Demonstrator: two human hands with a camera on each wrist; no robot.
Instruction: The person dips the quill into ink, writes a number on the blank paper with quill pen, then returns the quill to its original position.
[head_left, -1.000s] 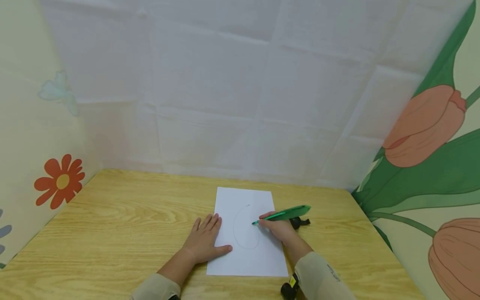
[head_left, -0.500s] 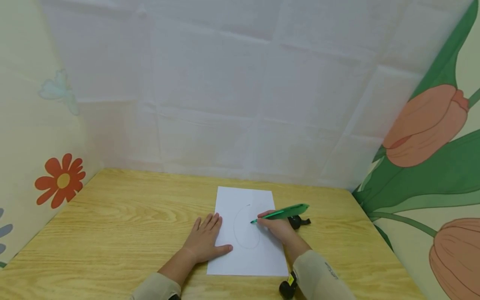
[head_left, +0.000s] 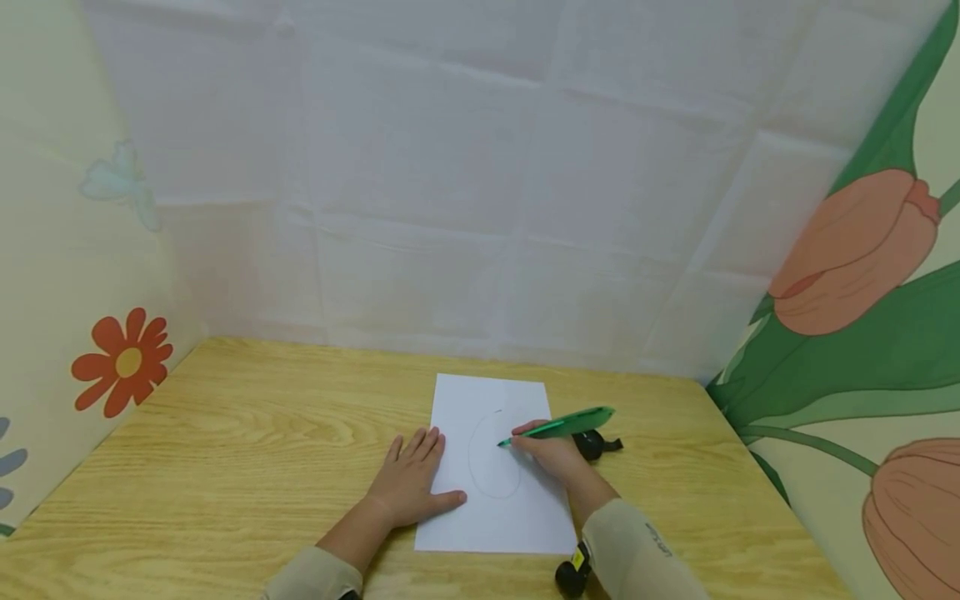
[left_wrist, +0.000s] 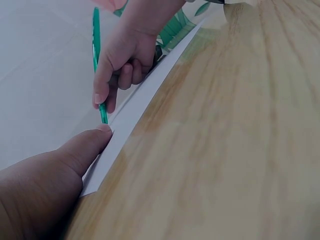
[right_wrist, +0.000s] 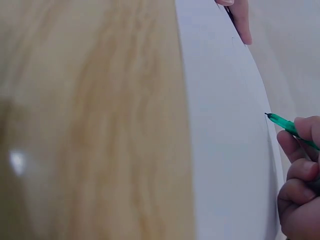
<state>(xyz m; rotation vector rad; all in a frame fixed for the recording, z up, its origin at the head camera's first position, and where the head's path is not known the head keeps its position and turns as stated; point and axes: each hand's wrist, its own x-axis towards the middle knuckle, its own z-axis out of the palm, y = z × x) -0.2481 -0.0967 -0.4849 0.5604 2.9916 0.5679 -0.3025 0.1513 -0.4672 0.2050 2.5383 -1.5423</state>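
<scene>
A white sheet of paper (head_left: 491, 525) lies on the wood-grain table, bearing a thin, large oval outline. Flat on its left edge rests my left hand (head_left: 412, 483), fingers spread and thumb reaching onto the sheet. My right hand (head_left: 555, 454) pinches a slim green pen (head_left: 558, 429) whose broad, leaf-shaped upper end slants up to the right. In the head view the dark pen tip is inside the oval, near its upper right. The right wrist view shows the green barrel (right_wrist: 282, 122) between thumb and finger, the other fingers curled beneath.
Wood-grain table (head_left: 247, 467) extends to both sides of the paper. Behind it hangs a creased white cloth (head_left: 420, 167). Flower-printed panels stand left and right. A black round object with a strap (head_left: 592, 444) shows beside my right hand, another black round piece (head_left: 572, 577) near the right cuff.
My right hand and the pen have shifted slightly left, the tip moving a little further left inside the oval. My left hand stays in place on the paper.
</scene>
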